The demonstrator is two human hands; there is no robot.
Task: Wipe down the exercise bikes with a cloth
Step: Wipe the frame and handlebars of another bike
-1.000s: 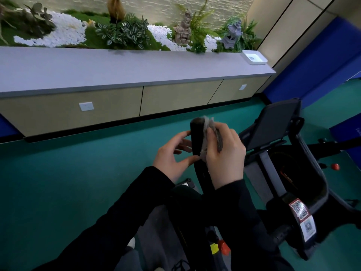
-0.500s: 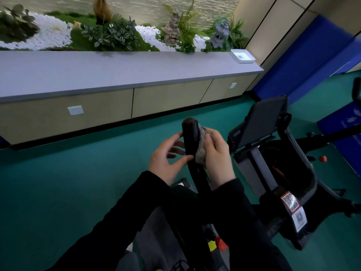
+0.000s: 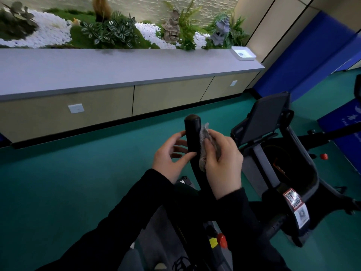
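The exercise bike (image 3: 201, 181) stood near on the green floor, its black handlebar grip (image 3: 192, 130) rising mid-view; the cloth (image 3: 204, 142) was bunched against the grip's right side, pinched in the curled fingers of the right hand (image 3: 222, 163); the left hand (image 3: 169, 156) lay loosely open, thumb touching the grip; the work looked early, one grip under way; the second bike (image 3: 297, 173), to the right, seemingly remained.

Single head view, wide-angle: looks forward and down from above bike (image 3: 192, 133). Left hand (image 3: 169, 160), right hand (image 3: 223, 165) close under lens, mid-frame; counter (image 3: 117, 69) front edge well beyond, across floor (image 3: 58, 182).
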